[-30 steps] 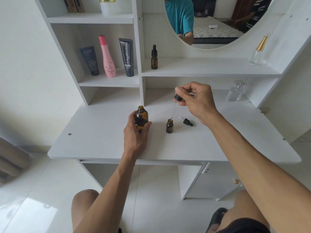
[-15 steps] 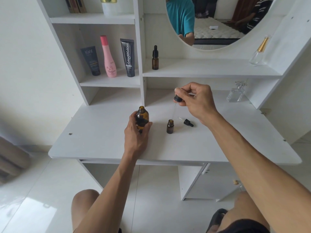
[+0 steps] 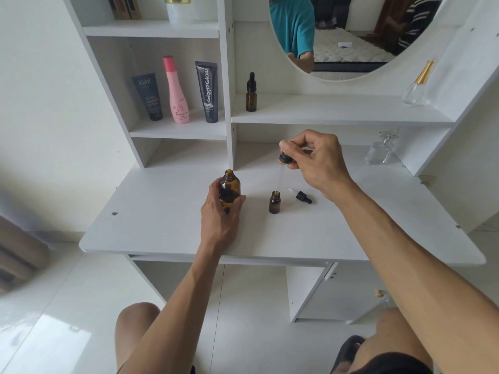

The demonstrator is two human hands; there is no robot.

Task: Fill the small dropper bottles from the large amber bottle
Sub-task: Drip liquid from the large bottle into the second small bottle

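My left hand (image 3: pixel 221 209) wraps the open large amber bottle (image 3: pixel 230 188) on the table (image 3: pixel 162 225), hiding its lower half. My right hand (image 3: pixel 314 160) pinches a dropper (image 3: pixel 283 163); its faint glass tube hangs above the small uncapped bottle (image 3: pixel 275 202).

On the white desk (image 3: pixel 162 225) the whole left stretch is bare, and so is the front edge and the wide right part. Mid-desk is crowded: the left hand (image 3: pixel 220 211) wraps the big amber bottle (image 3: pixel 230 188), the small open bottle (image 3: pixel 275 202) stands just right of it, and a loose dropper cap (image 3: pixel 303 197) lies just beyond. The right hand (image 3: pixel 314 160) hangs over that small bottle with a dropper (image 3: pixel 283 164), blocking any way in from above. A clear glass bottle (image 3: pixel 379 149) sits at the back right. The shelf (image 3: pixel 337 112) under the mirror is open except for one capped dropper bottle (image 3: pixel 251 93) at its left end.
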